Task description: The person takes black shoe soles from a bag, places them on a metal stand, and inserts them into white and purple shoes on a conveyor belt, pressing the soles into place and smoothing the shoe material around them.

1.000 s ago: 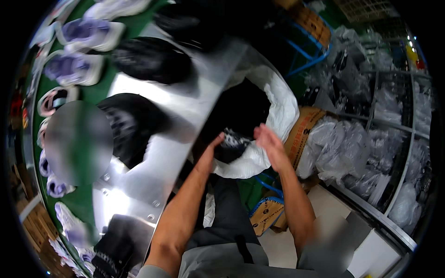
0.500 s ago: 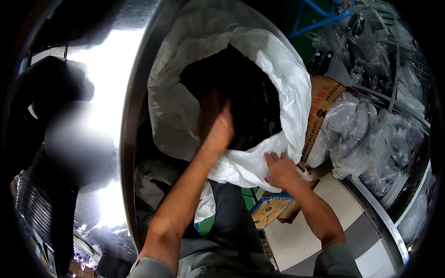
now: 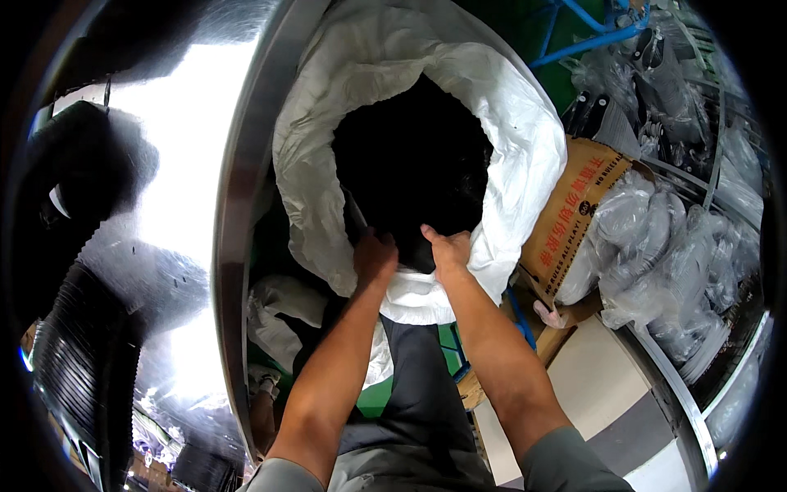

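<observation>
A large white woven sack [image 3: 525, 107] stands open in front of me, its rim rolled outward. Dark contents [image 3: 410, 156] lie inside, too black to tell apart. My left hand [image 3: 375, 256] is curled inside the near left of the mouth; beside its fingers rises a thin greyish edge. To its right, my right hand [image 3: 449, 250] is bent over the near part of the opening, thumb pointing inward and fingers folded. Both hands are closed around something dark that I cannot make out, and the fingertips are partly hidden.
A shiny metal table [image 3: 184, 246] runs along the left, with stacked black parts [image 3: 78, 353] on it. At right stand an opened cardboard box [image 3: 574, 217] and racks with plastic-wrapped items [image 3: 656, 254]. A blue metal frame [image 3: 590, 41] stands behind. Another white sack [image 3: 283, 307] lies lower left.
My right hand has left the sack's near right rim and moved left into the mouth. My left hand, blurred and deeper inside before, has drawn back toward the near edge.
</observation>
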The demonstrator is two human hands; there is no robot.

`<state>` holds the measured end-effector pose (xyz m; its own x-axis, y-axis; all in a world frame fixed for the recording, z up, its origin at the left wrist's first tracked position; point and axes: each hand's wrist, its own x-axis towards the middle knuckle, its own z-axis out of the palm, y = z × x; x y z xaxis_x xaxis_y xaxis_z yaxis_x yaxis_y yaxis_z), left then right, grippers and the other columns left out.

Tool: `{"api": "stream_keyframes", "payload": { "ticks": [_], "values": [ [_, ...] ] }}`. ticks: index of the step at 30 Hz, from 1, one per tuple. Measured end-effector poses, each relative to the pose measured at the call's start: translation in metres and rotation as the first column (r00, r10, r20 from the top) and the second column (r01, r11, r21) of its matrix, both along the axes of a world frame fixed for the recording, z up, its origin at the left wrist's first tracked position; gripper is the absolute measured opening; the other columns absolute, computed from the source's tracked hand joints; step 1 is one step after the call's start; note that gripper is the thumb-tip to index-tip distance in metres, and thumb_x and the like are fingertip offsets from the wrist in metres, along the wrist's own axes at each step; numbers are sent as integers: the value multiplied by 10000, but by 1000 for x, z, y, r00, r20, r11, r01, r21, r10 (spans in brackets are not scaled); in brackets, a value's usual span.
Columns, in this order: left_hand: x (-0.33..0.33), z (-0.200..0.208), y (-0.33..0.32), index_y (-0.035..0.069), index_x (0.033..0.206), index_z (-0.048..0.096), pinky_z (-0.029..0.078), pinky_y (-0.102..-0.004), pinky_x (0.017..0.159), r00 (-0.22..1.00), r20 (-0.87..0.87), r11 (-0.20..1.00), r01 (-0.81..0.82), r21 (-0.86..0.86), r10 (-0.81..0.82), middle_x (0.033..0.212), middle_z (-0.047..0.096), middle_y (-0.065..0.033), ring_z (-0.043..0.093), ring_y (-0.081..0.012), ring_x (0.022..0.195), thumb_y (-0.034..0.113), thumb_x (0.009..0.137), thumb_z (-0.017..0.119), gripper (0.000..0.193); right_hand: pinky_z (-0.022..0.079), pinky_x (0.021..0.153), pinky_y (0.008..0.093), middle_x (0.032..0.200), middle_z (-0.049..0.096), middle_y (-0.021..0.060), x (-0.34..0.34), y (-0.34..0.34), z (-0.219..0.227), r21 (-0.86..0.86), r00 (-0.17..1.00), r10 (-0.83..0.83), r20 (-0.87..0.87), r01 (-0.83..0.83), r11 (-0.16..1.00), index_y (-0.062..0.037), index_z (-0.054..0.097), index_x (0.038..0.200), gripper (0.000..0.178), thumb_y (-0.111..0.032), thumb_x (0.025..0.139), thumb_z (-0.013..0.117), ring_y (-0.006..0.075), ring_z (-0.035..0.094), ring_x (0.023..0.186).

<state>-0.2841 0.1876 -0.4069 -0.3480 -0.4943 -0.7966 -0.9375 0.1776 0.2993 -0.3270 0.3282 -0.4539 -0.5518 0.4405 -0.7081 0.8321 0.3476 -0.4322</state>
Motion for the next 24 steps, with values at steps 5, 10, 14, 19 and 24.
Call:
{"api": "stream_keyframes", "payload": {
  "ticks": [5, 10, 14, 19, 24],
  "values": [
    [10, -25, -13, 72, 1346, 604, 475, -476, 1006, 980, -71, 981, 189, 35, -186, 1212, 663, -259, 619, -403, 1166, 341, 931, 642, 496, 543, 859, 344, 1081, 698, 105, -9, 14, 36, -343, 998, -57, 0, 53, 938, 36, 628, 1175, 498, -49, 752, 879, 215, 667, 932],
    [25, 11, 14, 88, 1325, 634, 468, -458, 1019, 876, -265, 915, 381, -130, -402, 1241, 630, -214, 581, -376, 1191, 304, 923, 682, 459, 547, 852, 330, 1062, 710, 87, 0, 37, 73, -454, 988, -157, 7, 143, 879, 15, 641, 1201, 478, -75, 785, 859, 204, 680, 917],
    [34, 45, 18, 107, 1411, 566, 492, -397, 981, 812, -414, 887, 461, 23, -411, 1288, 599, -188, 572, -337, 1197, 328, 906, 741, 578, 501, 987, 334, 1208, 675, 90, 14, 55, 106, -667, 970, -214, -112, 86, 740, 5, 561, 1327, 544, -35, 836, 790, 205, 651, 1086],
    [20, 93, 26, 145, 1591, 244, 554, -421, 980, 736, 116, 345, -443, 827, 667, 1359, 564, -96, 580, -241, 1231, 258, 957, 716, 799, 437, 1094, 395, 1372, 587, 95, 12, 48, 132, -865, 954, -278, -108, 48, 499, -13, 423, 1458, 643, -82, 897, 728, 224, 583, 1239],
    [12, 95, 13, 118, 1563, 337, 567, -420, 971, 669, 20, 291, -349, 891, 743, 1386, 546, -96, 615, -244, 1154, 57, 859, 784, 836, 411, 1114, 396, 1396, 569, 80, 18, 44, 121, -882, 944, -297, -143, 14, 471, -37, 420, 1469, 641, -159, 924, 733, 215, 552, 1275]
  ]
}}
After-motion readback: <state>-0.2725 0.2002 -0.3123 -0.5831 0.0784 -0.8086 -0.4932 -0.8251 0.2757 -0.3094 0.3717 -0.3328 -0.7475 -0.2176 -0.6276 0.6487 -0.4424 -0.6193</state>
